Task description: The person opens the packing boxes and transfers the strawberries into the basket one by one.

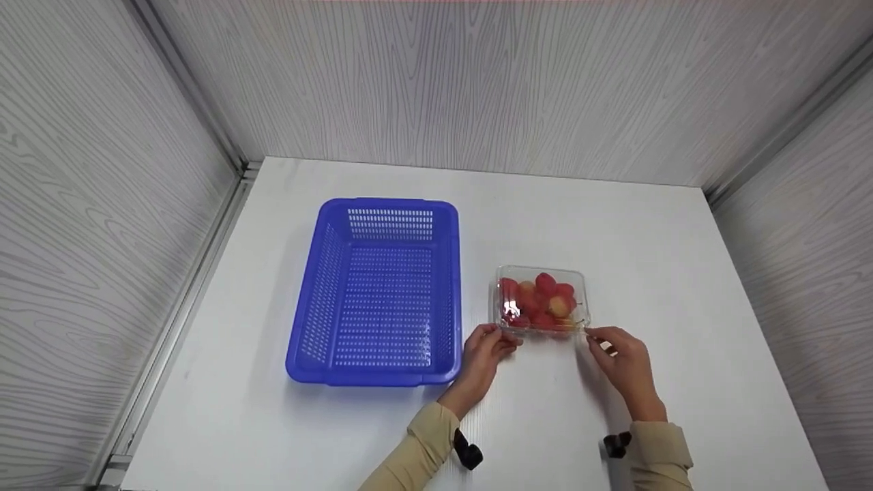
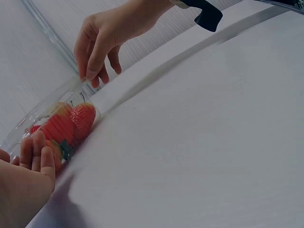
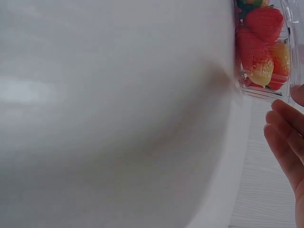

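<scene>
A clear plastic clamshell box (image 1: 539,271) sits on the table, its lid over several red strawberries (image 2: 84,116) and some yellowish-red fruit (image 3: 262,71). At the box's near left corner, my left hand (image 1: 483,358) holds the edge, fingers bent against the front wall. The left wrist view shows those fingers (image 2: 38,151) in front of the fruit; the thumb's contact is hard to make out. My right hand (image 1: 627,361) pinches the near right corner of the rim between thumb and forefinger. In the right wrist view its other fingers (image 3: 285,130) extend beside the box.
A blue perforated plastic basket (image 1: 307,314) stands left of the box, close to my left forearm. White table (image 1: 545,436) surrounds both. Grey wood-grain panels (image 1: 436,82) rise at the back and on both sides. A black strap mount hangs at each wrist.
</scene>
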